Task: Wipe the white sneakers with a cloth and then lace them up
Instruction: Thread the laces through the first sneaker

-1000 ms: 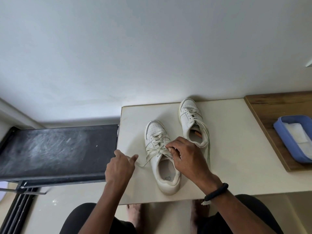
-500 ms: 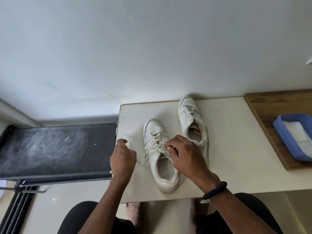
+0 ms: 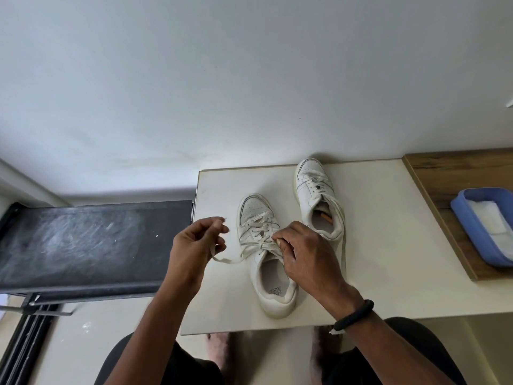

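left hand has lifted off the table, now pinching the loose lace end; right hand pinches the crossings on the near sneaker, so lacing looks underway.

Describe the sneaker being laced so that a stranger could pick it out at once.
On the cream tabletop stand two white sneakers. Take the near sneaker, on the person's left. Unlike the far sneaker by the wall, it has the right hand pinching its laces at the tongue and the left hand holding a loose lace end out sideways.
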